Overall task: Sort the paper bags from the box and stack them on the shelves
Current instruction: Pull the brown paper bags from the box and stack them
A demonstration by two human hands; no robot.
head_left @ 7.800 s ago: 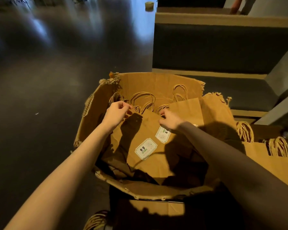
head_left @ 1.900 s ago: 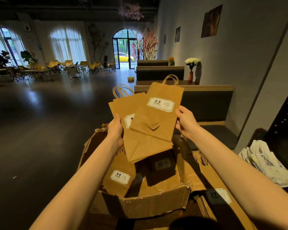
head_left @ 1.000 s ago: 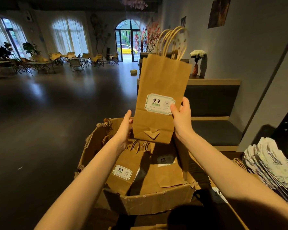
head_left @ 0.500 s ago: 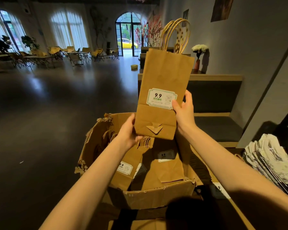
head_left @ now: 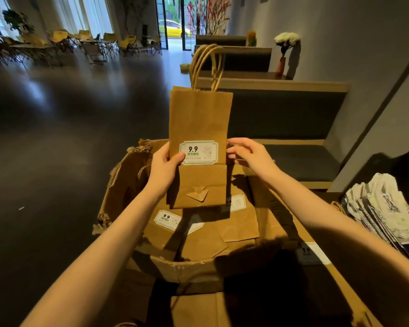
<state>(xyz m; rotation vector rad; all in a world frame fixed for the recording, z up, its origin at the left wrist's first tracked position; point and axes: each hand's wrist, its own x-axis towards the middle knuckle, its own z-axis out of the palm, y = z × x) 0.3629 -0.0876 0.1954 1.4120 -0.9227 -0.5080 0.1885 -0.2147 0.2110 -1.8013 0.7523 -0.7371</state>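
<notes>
A flat brown paper bag (head_left: pixel 198 119) with twine handles and a white "9.9" sticker stands upright above the torn cardboard box (head_left: pixel 125 182). My left hand (head_left: pixel 162 165) grips its left edge, thumb on the sticker. My right hand (head_left: pixel 248 154) is at the bag's right edge with fingers loosely bent; whether it touches the bag is unclear. Several more folded paper bags (head_left: pixel 206 232) with the same sticker lie in the box below.
A pile of printed white bags (head_left: pixel 385 211) lies at the right. More brown bags (head_left: pixel 316 251) lie right of the box. A dark bench with a wooden ledge (head_left: pixel 281 87) stands behind. Dark floor spreads to the left, with chairs far back.
The bag has come lower and straighter. My left hand moved up to grip its left edge over the sticker. My right hand eased off the right edge.
</notes>
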